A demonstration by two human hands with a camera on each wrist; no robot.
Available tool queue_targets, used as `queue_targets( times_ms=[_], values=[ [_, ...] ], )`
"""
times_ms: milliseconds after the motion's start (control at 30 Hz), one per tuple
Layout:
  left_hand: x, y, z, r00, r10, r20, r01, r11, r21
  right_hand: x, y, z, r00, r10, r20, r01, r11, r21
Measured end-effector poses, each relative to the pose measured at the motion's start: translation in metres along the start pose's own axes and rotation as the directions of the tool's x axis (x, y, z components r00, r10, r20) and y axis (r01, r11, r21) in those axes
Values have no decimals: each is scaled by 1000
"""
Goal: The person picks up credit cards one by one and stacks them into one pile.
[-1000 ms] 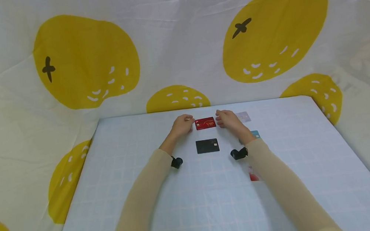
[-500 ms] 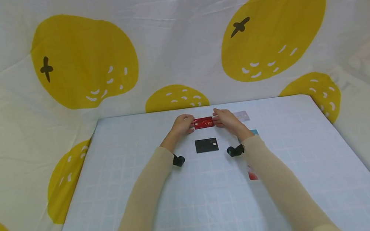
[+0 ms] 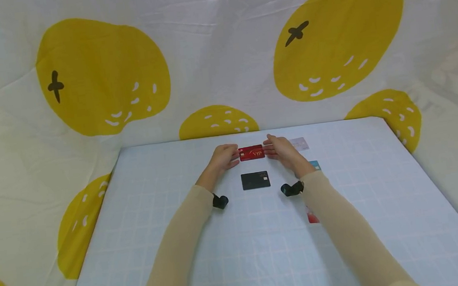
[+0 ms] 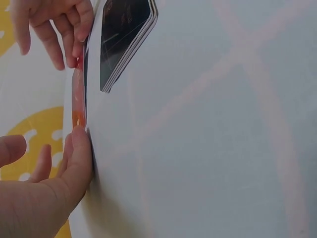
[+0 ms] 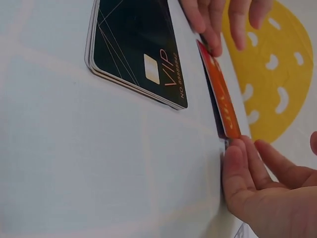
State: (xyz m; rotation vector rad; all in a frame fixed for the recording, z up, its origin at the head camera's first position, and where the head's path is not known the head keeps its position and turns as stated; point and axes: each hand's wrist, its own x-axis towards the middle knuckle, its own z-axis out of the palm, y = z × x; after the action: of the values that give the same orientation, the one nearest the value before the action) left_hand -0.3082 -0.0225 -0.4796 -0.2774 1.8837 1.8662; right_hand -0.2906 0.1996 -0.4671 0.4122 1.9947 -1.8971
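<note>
A red VIP card (image 3: 251, 153) lies flat near the table's far edge, over something dark whose edge shows below it in the right wrist view. My left hand (image 3: 225, 156) touches its left end with outstretched fingertips. At the opposite end, the fingers of my right hand (image 3: 280, 151) reach the card's edge, fairly straight. In the right wrist view that hand's fingertips (image 5: 236, 153) meet the card's short side, thumb apart. Closer to me sits a black VIP card (image 3: 255, 180); its layered edges in the right wrist view show a stack (image 5: 136, 49).
Right of the hands lies a pale card (image 3: 300, 144). A blue card (image 3: 315, 165) and a red-and-white card (image 3: 312, 215) are partly hidden by the right arm. A white curtain with yellow fruit prints (image 3: 227, 120) hangs behind the light blue table (image 3: 139, 243).
My right hand has come in to the red card's right end. My left hand stays at the left end, its fingers slightly shifted. The black stack has not visibly moved.
</note>
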Motion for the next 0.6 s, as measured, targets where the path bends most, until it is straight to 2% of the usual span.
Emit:
queue_targets(
  times_ms=[367, 600],
  values=[
    [2, -4, -3, 1000, 0, 13, 1, 992, -129, 3, 7, -3, 1000, -24, -8, 24, 993, 115],
    [3, -6, -3, 1000, -27, -16, 25, 993, -117, 1, 9, -3, 999, 4, -33, 1, 989, 149]
  ],
)
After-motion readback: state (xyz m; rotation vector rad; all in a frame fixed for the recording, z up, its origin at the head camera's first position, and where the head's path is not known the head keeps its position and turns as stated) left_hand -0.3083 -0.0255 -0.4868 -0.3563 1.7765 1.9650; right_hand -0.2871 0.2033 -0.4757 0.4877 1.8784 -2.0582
